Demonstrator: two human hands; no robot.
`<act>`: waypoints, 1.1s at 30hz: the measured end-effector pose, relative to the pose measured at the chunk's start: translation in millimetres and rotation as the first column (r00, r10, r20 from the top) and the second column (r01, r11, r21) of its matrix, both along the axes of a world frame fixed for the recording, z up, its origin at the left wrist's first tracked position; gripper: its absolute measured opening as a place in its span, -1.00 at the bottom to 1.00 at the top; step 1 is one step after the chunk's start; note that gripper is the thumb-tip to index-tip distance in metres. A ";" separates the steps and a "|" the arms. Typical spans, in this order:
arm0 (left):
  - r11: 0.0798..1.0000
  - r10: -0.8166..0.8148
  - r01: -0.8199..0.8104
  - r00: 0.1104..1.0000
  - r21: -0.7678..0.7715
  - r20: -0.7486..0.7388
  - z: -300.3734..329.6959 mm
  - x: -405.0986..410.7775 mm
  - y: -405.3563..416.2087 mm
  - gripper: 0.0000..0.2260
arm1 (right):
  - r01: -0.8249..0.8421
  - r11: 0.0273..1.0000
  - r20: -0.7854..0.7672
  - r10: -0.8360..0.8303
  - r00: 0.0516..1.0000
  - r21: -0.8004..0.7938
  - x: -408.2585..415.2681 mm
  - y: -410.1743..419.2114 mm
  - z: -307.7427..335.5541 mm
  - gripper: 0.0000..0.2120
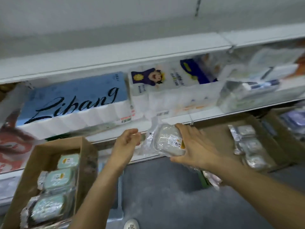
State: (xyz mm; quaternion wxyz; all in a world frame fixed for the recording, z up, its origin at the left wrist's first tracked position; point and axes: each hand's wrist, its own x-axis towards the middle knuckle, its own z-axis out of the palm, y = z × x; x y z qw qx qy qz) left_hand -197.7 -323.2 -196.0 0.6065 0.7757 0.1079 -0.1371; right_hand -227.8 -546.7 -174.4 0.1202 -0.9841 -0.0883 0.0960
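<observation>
White metal shelving (pixel 206 114) stacked with paper goods runs across a shop aisle, above a dark grey floor (pixel 165 195).

Low in front of the shelf edge, near the middle of the view, is a pale grey, rounded plastic container (pixel 165 141) with a small yellow-and-white label, sealed in a clear, crinkled plastic wrapper (pixel 147 144). It is held in the air, tilted, with its lid facing the camera. The right hand (pixel 196 146) grips it from the right: the fingers curl over its upper edge and the thumb presses against its lower edge. The left hand (pixel 127 142) is just beside the wrapper's loose left side with its fingers curled inward. Blur hides whether they pinch the film.

Below and to the left stands an open brown cardboard box (pixel 41 156) holding a row of pale green lidded containers (pixel 57 179), each wrapped in the same clear film. To the right, well apart from the hands, a second brown cardboard box (pixel 279 151) holds wrapped grey containers (pixel 249 146) like the one being held.

On the shelf above lie a large blue-and-white toilet-paper pack (pixel 74 100) with black script lettering, and next to it a white tissue pack (pixel 148 80) printed with a cartoon figure in purple. The toe of a white shoe (pixel 131 224) shows at the bottom edge.
</observation>
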 end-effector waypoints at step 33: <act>0.750 -0.351 0.531 0.825 0.394 -0.443 -260.7 -8.2 -542.6 -0.56 | 0.070 0.954 -0.438 -0.198 0.877 -0.292 -43.6 -621.3 -230.7 -0.11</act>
